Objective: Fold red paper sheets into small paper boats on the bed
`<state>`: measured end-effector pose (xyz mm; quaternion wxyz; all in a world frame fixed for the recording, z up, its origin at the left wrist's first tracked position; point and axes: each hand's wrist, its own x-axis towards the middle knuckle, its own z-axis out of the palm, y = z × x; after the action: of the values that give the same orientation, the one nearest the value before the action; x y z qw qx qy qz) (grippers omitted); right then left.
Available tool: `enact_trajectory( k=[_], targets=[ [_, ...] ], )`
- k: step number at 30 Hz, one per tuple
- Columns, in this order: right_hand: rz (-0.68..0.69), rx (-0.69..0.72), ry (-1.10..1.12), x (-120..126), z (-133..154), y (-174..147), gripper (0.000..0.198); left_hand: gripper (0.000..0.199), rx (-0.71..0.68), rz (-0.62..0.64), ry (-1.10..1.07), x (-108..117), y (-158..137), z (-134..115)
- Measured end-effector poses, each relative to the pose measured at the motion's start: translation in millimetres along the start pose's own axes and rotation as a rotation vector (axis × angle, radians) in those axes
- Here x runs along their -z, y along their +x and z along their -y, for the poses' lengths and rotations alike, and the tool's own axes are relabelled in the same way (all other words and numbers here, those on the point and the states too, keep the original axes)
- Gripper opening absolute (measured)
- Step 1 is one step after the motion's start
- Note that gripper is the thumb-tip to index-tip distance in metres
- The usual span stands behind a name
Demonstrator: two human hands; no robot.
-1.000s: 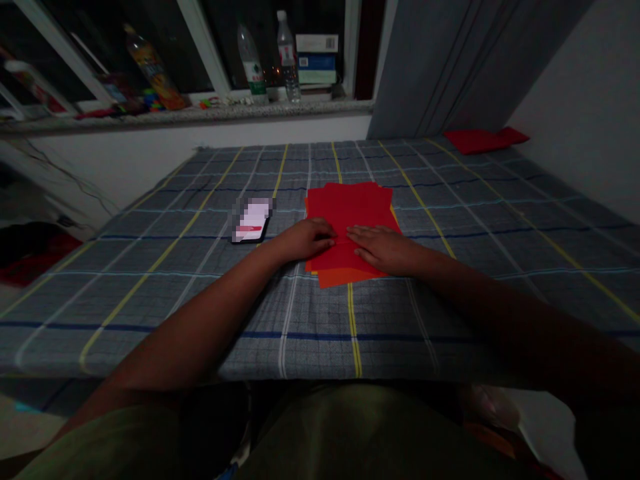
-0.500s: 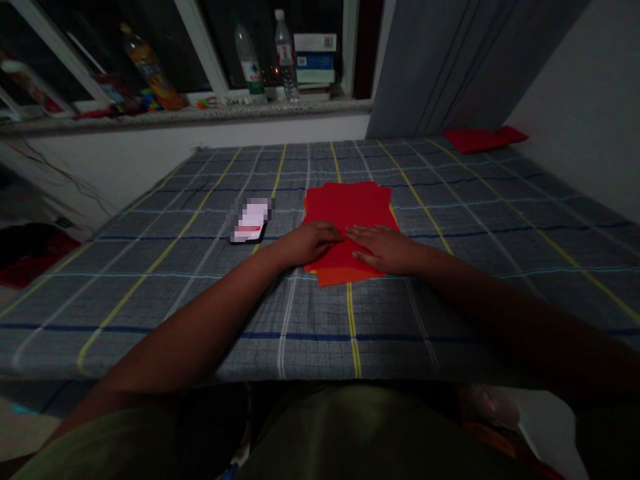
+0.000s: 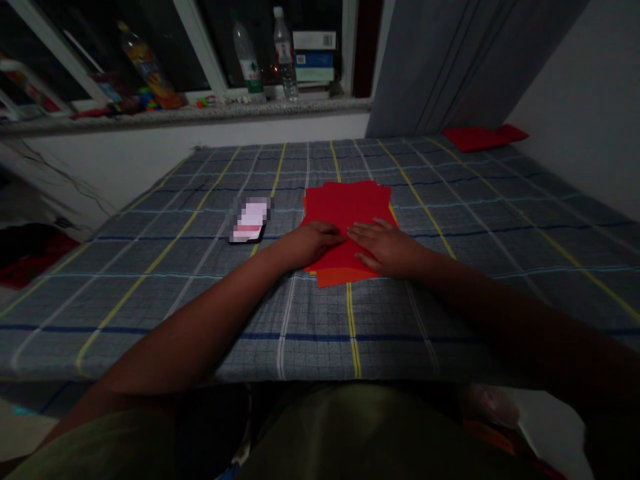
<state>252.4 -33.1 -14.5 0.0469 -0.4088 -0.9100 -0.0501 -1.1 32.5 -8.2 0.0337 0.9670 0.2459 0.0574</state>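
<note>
At the centre of the frame, thin, matte red paper (image 3: 345,203), flat and straight-edged, with a skewed orange sheet (image 3: 340,277) edging out below. On top, a flattened right hand (image 3: 387,248) with spread fingers, gripping nothing; alongside, a left hand (image 3: 310,244) with bent fingers on the red surface, pinching or not impossible to tell. Underneath, woven plaid cloth (image 3: 200,303); left of centre, a slim rectangular phone (image 3: 254,223).
</note>
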Motion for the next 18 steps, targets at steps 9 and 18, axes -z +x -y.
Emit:
enact_trajectory(
  k=[9,18],
  targets=[
    [0.061,-0.034,-0.014,-2,4,-1,0.056,0.043,0.018,-0.015,0.034,-2,1,-1],
    [0.077,-0.117,0.014,-2,5,-2,0.059,0.049,-0.007,0.055,0.071,8,-9,-7]
  ],
)
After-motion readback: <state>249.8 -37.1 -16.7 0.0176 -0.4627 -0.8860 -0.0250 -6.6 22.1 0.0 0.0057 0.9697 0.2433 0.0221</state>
